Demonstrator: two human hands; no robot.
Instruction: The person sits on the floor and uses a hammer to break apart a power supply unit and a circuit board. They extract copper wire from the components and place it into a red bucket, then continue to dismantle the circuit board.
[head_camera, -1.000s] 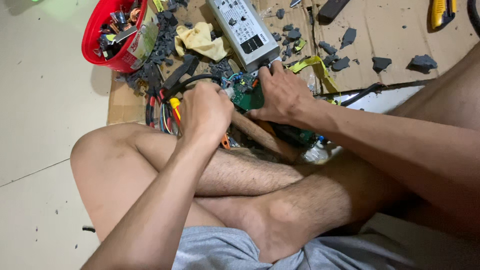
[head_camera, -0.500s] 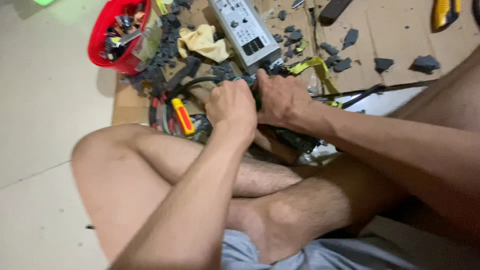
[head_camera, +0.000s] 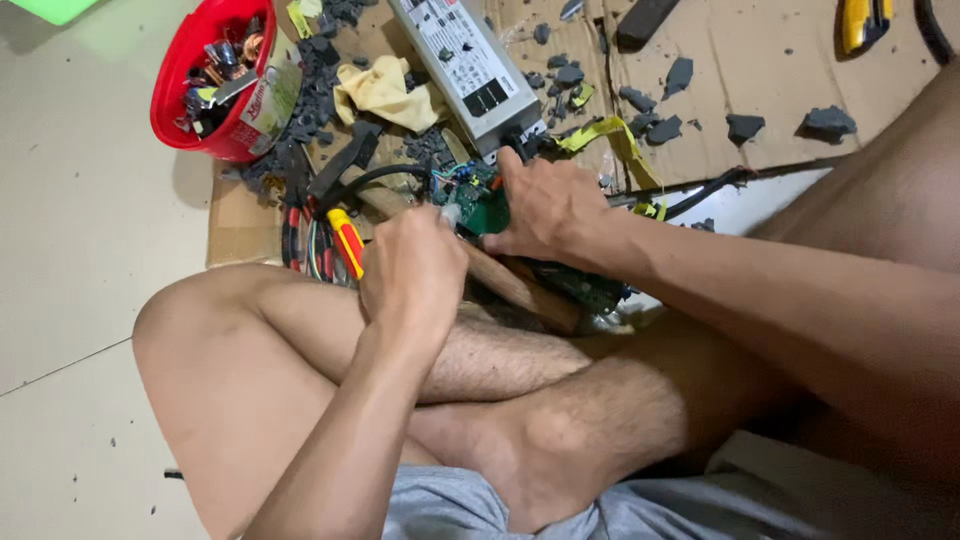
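I sit cross-legged on the floor over a sheet of cardboard (head_camera: 760, 90). My right hand (head_camera: 550, 205) presses down on a green circuit board (head_camera: 480, 200) and holds it in place. My left hand (head_camera: 415, 270) is clenched just left of the board, gripping a small tool whose tip touches the board's edge; the tool itself is mostly hidden in my fist. A wooden handle (head_camera: 520, 290) lies under my hands. A black cable (head_camera: 370, 180) curves into the board.
A grey metal power-supply case (head_camera: 465, 60) lies just beyond the board. A red bowl (head_camera: 180, 110) of scrap parts stands far left. A yellow cloth (head_camera: 385, 95), a red-yellow screwdriver (head_camera: 347, 240), dark grey debris chunks (head_camera: 740, 125) and a yellow utility knife (head_camera: 865, 22) lie around.
My left hand has shifted from over the board down and to the left, uncovering the green board. My right hand stays pressed on it. The view has moved a little.
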